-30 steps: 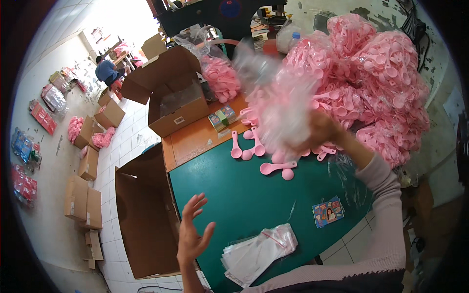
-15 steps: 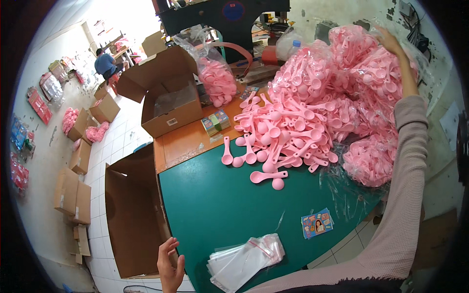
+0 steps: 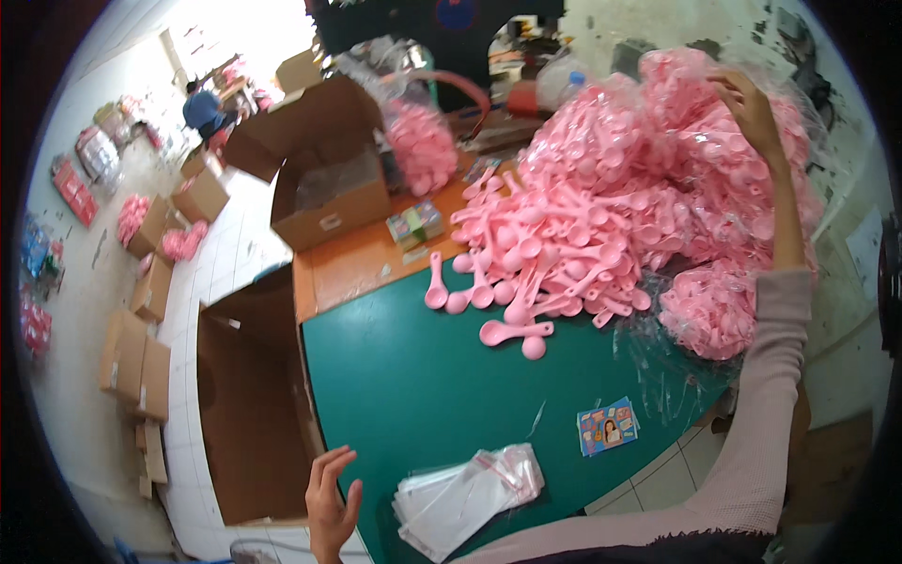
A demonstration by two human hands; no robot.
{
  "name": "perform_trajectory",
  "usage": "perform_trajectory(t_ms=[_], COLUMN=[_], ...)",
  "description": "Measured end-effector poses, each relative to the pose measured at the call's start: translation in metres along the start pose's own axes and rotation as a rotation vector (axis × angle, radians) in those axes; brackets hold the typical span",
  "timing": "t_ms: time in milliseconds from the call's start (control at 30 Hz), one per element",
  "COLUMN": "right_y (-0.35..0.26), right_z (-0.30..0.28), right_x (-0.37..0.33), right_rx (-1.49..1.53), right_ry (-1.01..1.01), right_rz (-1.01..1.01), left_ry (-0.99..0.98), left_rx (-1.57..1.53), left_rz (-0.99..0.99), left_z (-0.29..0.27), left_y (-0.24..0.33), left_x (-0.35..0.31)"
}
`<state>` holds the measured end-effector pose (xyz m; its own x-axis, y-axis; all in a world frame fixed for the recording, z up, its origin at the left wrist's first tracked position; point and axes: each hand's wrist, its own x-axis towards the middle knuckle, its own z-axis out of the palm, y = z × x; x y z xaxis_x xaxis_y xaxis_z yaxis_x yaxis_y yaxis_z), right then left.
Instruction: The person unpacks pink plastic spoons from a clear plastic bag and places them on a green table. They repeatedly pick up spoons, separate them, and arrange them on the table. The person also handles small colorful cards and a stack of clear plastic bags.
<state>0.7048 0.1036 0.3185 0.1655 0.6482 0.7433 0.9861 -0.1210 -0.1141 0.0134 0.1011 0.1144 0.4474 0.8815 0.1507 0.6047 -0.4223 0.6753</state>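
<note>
My right hand (image 3: 744,105) is raised at the far right, over the tall clear bags of pink scoops (image 3: 691,136). Its fingers are loosely stretched and I see nothing held in them; whether they touch the film is unclear. Below and to the left, a heap of loose pink measuring scoops (image 3: 564,240) spreads over the table. At the lower left my left hand (image 3: 331,503) hovers by the table's edge, fingers apart and holding nothing. Right of it lies a stack of clear plastic sleeves (image 3: 460,503). A small pile of blue printed cards (image 3: 608,427) rests farther right.
A tall cardboard box (image 3: 249,423) stands against the left side of the green table (image 3: 423,376). Behind it, an open carton (image 3: 329,202) and a banded card bundle (image 3: 415,224) sit on an orange surface. A person (image 3: 202,111) sits far off at the left.
My right hand has come slightly down and inward over the bags, its forearm now more upright. My left hand has shifted a little, staying open. The view has tilted slightly.
</note>
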Motion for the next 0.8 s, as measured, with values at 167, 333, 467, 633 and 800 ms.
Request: perform_trajectory(t_ms=[167, 333, 467, 633, 800], right_y=[-0.133, -0.247, -0.287, -0.283, -0.257], right_z=[0.01, 0.02, 0.038, 0.033, 0.022], right_x=[-0.101, -0.211, -0.276, -0.304, -0.329], right_rx=[0.327, 0.478, 0.515, 0.261, 0.025], right_ry=[-0.422, -0.878, -1.11, -0.911, -0.988], right_rz=[-0.018, -0.272, -0.018, 0.228, 0.313], left_ry=[-0.079, -0.177, -0.342, -0.453, -0.613], left_rx=[-0.007, -0.035, 0.065, 0.228, 0.34], left_rz=[0.044, 0.024, 0.15, 0.332, 0.401], left_z=[0.006, 0.014, 0.038, 0.082, 0.092], left_y=[-0.001, -0.012, -0.007, 0.023, 0.019], left_x=[0.004, -0.013, -0.008, -0.013, -0.011])
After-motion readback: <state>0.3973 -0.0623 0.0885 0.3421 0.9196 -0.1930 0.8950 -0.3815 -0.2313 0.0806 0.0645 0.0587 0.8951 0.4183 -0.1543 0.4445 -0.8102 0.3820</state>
